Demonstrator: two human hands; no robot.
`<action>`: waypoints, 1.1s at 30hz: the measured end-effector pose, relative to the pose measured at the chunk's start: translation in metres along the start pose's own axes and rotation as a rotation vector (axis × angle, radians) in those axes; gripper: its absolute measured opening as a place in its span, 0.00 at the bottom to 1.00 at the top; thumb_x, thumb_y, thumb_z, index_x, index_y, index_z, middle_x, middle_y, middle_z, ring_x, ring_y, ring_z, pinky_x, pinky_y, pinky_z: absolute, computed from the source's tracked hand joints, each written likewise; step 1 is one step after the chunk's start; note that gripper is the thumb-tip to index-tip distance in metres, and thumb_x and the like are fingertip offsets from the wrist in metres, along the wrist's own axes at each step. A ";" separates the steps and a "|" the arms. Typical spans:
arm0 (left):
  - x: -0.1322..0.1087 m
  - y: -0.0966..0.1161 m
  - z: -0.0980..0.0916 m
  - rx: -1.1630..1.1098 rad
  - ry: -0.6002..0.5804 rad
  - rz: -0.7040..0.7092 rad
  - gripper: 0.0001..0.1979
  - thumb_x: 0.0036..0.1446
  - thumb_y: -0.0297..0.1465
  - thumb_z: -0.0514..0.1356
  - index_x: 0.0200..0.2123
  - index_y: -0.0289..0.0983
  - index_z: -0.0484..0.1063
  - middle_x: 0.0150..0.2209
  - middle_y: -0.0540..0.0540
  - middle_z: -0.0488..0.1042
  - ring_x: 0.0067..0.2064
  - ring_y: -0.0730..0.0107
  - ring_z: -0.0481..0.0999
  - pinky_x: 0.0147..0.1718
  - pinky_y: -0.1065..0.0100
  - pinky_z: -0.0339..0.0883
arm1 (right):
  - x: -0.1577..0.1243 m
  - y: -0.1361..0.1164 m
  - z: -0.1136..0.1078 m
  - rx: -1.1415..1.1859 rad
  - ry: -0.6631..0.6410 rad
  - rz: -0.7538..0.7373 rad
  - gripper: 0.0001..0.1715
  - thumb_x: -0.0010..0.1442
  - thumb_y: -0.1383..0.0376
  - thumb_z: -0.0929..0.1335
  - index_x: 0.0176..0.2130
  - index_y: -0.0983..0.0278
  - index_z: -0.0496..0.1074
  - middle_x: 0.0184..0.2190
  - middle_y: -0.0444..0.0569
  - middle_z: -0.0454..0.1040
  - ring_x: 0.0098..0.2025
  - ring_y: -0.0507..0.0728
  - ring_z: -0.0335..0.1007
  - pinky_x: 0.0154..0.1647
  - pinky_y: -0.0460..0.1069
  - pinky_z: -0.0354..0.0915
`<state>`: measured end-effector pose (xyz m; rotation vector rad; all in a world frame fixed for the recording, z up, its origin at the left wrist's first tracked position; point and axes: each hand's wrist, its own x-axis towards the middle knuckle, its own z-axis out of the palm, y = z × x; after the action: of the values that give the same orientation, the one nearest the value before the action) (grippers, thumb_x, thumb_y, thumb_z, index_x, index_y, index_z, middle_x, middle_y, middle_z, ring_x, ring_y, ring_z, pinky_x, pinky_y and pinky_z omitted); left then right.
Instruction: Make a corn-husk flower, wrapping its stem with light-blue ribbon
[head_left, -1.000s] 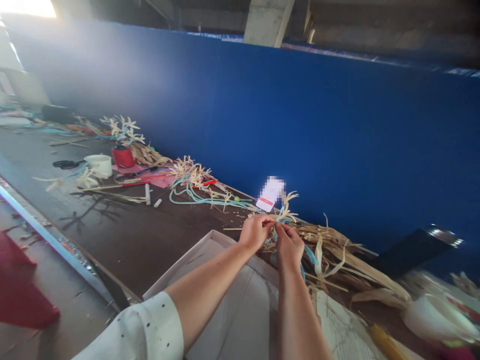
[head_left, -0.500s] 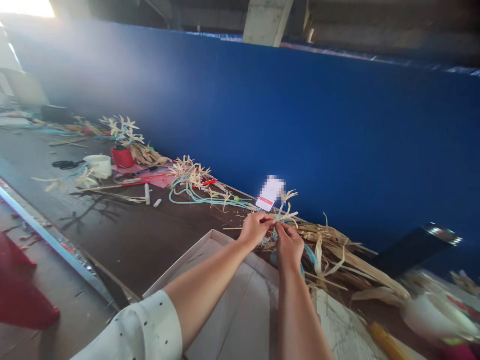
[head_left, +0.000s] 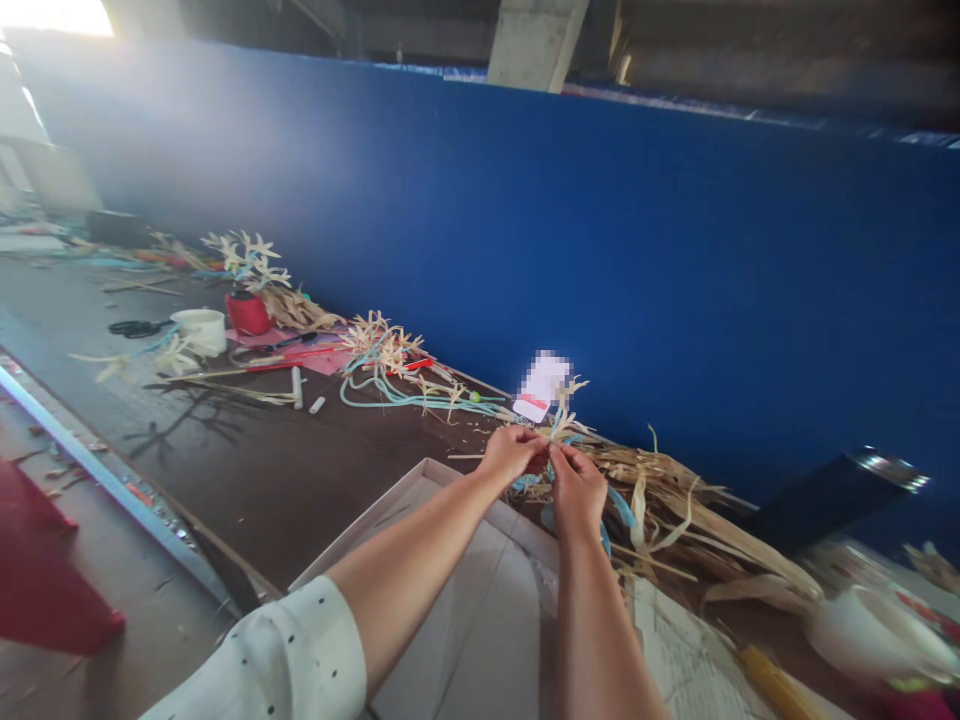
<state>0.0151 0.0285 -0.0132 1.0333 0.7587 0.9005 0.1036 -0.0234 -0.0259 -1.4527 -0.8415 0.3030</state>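
Left hand (head_left: 511, 455) and right hand (head_left: 577, 487) pinch shut on a husk flower (head_left: 559, 425), blue cord (head_left: 619, 508) trailing just below the grip, husks (head_left: 697, 515) beside

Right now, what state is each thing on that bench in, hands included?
left hand, pinched shut on the husk flower.
right hand, pinched shut on the same flower.
white box, open-topped, below the forearms.
red cup, upright.
white cup, upright.
husk pile, loose, lying along the bench.
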 end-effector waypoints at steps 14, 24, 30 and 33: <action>-0.001 0.002 -0.008 -0.161 -0.130 -0.162 0.12 0.42 0.33 0.66 0.28 0.32 0.72 0.22 0.49 0.71 0.25 0.78 0.70 0.29 0.73 0.66 | 0.000 -0.001 -0.001 -0.013 0.023 -0.053 0.18 0.43 0.56 0.70 0.32 0.66 0.77 0.30 0.50 0.76 0.35 0.59 0.71 0.39 0.51 0.63; -0.002 0.005 -0.004 -0.124 -0.090 -0.112 0.10 0.42 0.32 0.66 0.27 0.31 0.72 0.21 0.49 0.71 0.23 0.78 0.69 0.29 0.72 0.65 | 0.001 0.006 0.001 0.155 0.018 -0.012 0.19 0.42 0.56 0.71 0.32 0.66 0.76 0.27 0.47 0.74 0.28 0.55 0.68 0.29 0.48 0.63; -0.005 0.008 -0.001 -0.055 -0.034 -0.008 0.07 0.45 0.30 0.63 0.24 0.31 0.71 0.18 0.51 0.69 0.20 0.79 0.66 0.23 0.75 0.62 | 0.002 0.007 0.001 0.174 -0.015 -0.016 0.25 0.42 0.52 0.71 0.35 0.67 0.76 0.22 0.46 0.72 0.25 0.53 0.66 0.25 0.47 0.61; -0.008 0.010 0.000 -0.065 -0.013 0.002 0.06 0.45 0.29 0.63 0.24 0.32 0.71 0.18 0.51 0.69 0.20 0.79 0.67 0.25 0.74 0.64 | 0.001 0.005 0.001 0.160 -0.016 -0.024 0.26 0.41 0.51 0.71 0.35 0.67 0.76 0.22 0.46 0.72 0.24 0.53 0.65 0.25 0.47 0.61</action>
<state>0.0093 0.0232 -0.0032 0.9824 0.7130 0.9140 0.1051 -0.0209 -0.0302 -1.2915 -0.8285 0.3564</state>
